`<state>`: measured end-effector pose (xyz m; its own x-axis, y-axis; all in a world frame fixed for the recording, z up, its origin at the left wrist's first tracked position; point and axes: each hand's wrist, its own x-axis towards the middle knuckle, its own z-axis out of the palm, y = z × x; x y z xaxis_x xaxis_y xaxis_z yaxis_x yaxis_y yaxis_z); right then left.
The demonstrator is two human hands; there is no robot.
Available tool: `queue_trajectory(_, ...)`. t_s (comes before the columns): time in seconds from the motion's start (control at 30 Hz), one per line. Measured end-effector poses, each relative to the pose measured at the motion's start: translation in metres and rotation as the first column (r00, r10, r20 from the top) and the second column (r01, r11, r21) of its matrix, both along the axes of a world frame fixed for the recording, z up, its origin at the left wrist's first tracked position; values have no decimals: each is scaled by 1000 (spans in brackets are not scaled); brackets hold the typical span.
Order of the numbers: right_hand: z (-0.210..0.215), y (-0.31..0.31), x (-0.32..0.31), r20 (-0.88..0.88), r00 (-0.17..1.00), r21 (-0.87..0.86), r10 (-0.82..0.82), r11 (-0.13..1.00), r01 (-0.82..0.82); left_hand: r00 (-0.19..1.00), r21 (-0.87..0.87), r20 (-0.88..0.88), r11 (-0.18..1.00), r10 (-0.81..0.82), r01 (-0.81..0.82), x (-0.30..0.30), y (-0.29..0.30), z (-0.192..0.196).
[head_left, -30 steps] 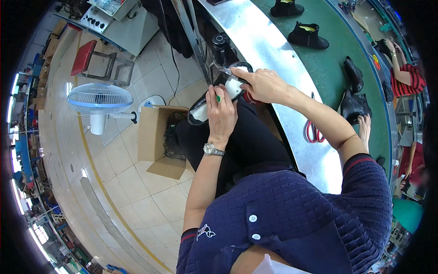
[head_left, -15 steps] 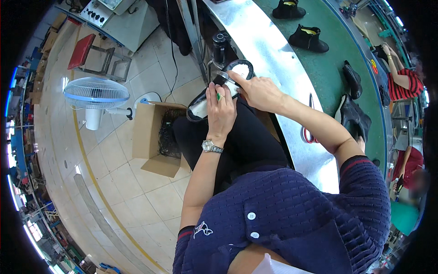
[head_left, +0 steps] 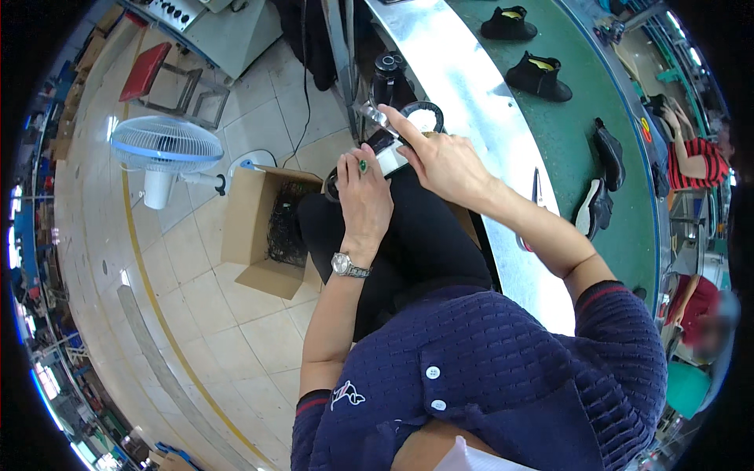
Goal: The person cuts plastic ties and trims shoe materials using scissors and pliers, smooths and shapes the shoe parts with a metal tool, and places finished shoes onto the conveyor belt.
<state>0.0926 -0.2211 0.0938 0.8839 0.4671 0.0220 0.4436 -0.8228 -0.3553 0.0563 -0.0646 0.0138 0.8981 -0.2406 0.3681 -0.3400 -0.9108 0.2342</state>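
A black shoe with a white sole (head_left: 390, 162) rests sole-up across my lap, its round heel end (head_left: 424, 118) toward the bench. My left hand (head_left: 364, 192) holds it near the toe, fingers closed over the side. Near its middle sits a small black piece (head_left: 381, 141); I cannot tell what it is. My right hand (head_left: 454, 165) is bent over the heel half. Its index finger is stretched to a small clear, shiny thing (head_left: 369, 115), whose kind I cannot make out. The right thumb is beside the sole.
A metal bench (head_left: 471, 94) holds red-handled scissors (head_left: 525, 242). Beyond, several black shoes (head_left: 542, 77) stand on a green surface (head_left: 565, 141). A black cylindrical device (head_left: 386, 74) is beside the bench. An open carton (head_left: 251, 228) and a fan (head_left: 166, 149) stand left. People work at right.
My right hand and the clear thing have moved up and left, away from the sole. My left hand has shifted left. A black boot and another person's hand at right are gone.
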Motion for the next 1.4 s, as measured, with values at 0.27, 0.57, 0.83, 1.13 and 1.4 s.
queue_trajectory(0.27,-6,10,-4,-50,998,-98,47,994,-51,992,123,121,992,23,-38,-9,-2,-18)
queue_trajectory(0.57,-15,17,-9,-41,999,-49,33,998,-35,990,-36,-71,992,122,-125,-11,20,22)
queue_trajectory(0.83,-9,34,-17,-49,998,8,31,1000,-30,989,-204,-145,977,27,-57,-19,38,9)
queue_trajectory(1.13,-4,38,-31,-118,992,79,38,996,-29,980,-429,-199,899,5,-91,-27,39,10)
queue_trajectory(1.4,-1,0,-13,-63,995,-48,74,996,-77,962,-279,-164,946,-218,167,-22,64,17)
